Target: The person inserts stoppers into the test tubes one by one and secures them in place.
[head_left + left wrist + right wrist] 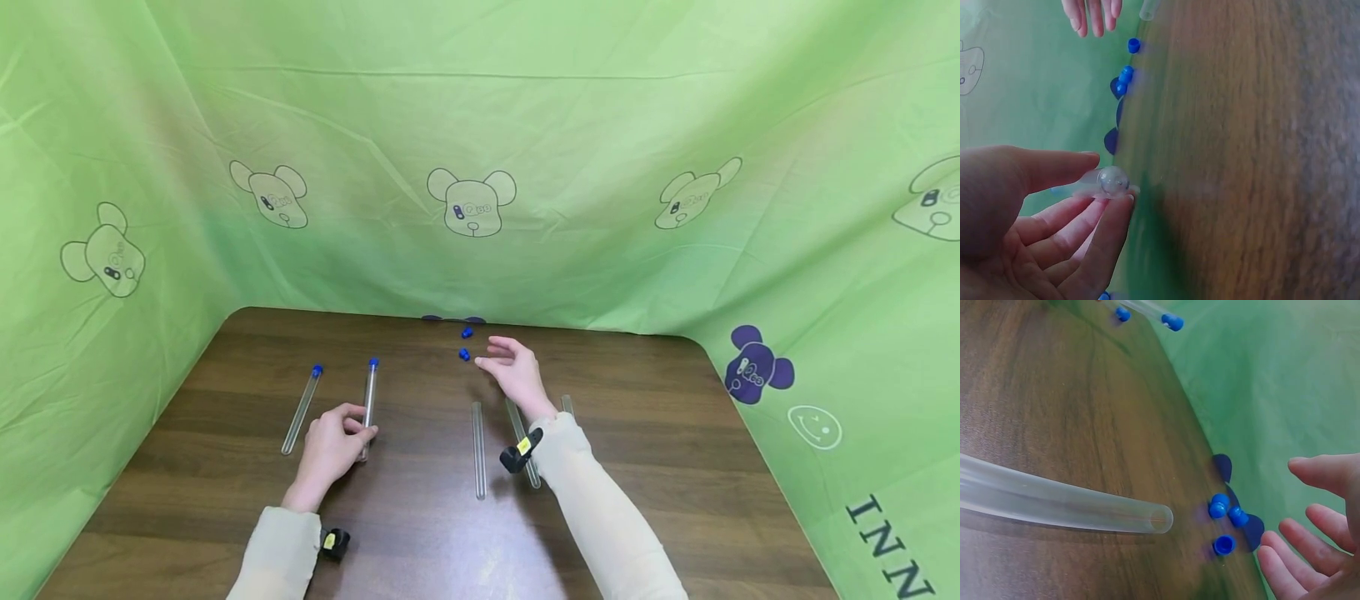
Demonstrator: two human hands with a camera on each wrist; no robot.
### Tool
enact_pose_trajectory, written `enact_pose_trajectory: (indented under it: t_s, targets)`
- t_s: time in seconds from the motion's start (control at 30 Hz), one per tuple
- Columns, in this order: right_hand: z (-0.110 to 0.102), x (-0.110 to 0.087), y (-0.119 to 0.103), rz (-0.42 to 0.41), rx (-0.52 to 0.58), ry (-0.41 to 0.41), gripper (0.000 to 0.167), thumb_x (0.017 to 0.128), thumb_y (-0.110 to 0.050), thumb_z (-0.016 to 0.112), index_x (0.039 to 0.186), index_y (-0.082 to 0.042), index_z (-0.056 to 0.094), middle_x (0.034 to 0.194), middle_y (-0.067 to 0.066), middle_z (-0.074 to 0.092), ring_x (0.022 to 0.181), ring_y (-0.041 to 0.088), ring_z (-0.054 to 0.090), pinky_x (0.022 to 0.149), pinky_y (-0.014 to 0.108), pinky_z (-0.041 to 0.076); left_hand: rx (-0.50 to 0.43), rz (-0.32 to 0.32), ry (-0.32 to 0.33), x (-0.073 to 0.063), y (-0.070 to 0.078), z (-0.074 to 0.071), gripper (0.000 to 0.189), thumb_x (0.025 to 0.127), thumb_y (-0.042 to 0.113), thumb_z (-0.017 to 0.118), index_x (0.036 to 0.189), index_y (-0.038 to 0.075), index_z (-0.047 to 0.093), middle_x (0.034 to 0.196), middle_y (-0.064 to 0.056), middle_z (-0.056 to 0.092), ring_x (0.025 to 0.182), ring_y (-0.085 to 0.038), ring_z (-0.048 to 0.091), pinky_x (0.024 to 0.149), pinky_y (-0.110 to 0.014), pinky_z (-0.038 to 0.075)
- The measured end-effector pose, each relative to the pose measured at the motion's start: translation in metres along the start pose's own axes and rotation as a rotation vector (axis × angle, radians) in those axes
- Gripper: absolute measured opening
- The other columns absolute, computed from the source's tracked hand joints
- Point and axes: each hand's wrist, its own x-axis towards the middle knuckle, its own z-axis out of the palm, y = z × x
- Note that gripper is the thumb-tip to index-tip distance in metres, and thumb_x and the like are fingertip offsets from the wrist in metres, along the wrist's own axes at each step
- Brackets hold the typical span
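My left hand [332, 443] pinches a clear test tube [371, 390] between thumb and fingers; a blue cap [373, 362] closes its far end. In the left wrist view the rounded bottom of this tube [1114, 181] points at the camera. Left of that hand, a second capped tube [302, 412] lies on the table. My right hand [516, 377] hovers near the loose blue caps [464, 354] at the back, fingers spread and holding nothing. Three caps show in the right wrist view, one with its hollow opening [1225, 544] facing the camera.
Three uncapped tubes lie at the right: one tube [478, 450] in plain sight, another tube [516, 419] partly under the right wrist, and a third tube [567, 405] mostly behind the sleeve. A green printed cloth [472, 275] surrounds the wooden table [420, 533] at back and sides.
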Motion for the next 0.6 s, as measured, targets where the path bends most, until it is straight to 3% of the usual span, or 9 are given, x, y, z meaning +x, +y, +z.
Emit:
enact_pose_trajectory:
  t_s: [0.27, 0.6]
  targets:
    - [-0.002, 0.006, -0.001, 0.009, -0.03, 0.002, 0.052, 0.087, -0.011, 0.08, 0.135, 0.001, 0.061, 0.128, 0.023, 0.065, 0.111, 0.035, 0.067, 0.096, 0.044, 0.052, 0.04, 0.009, 0.037, 0.002, -0.003, -0.008, 0.029, 0.082, 0.011, 0.082, 0.108, -0.002, 0.075, 0.066, 0.006, 0.062, 0.059, -0.012, 0.055, 0.063, -0.035, 0.046]
    - [0.002, 0.017, 0.0, 0.028, -0.088, 0.011, 0.053, 0.087, -0.011, 0.081, 0.134, 0.002, 0.061, 0.127, 0.022, 0.066, 0.111, 0.034, 0.067, 0.096, 0.043, 0.051, 0.083, -0.022, 0.042, 0.006, -0.005, -0.021, 0.034, 0.084, 0.011, 0.08, 0.114, -0.003, 0.073, 0.068, 0.006, 0.065, 0.064, -0.017, 0.059, 0.064, -0.04, 0.047]
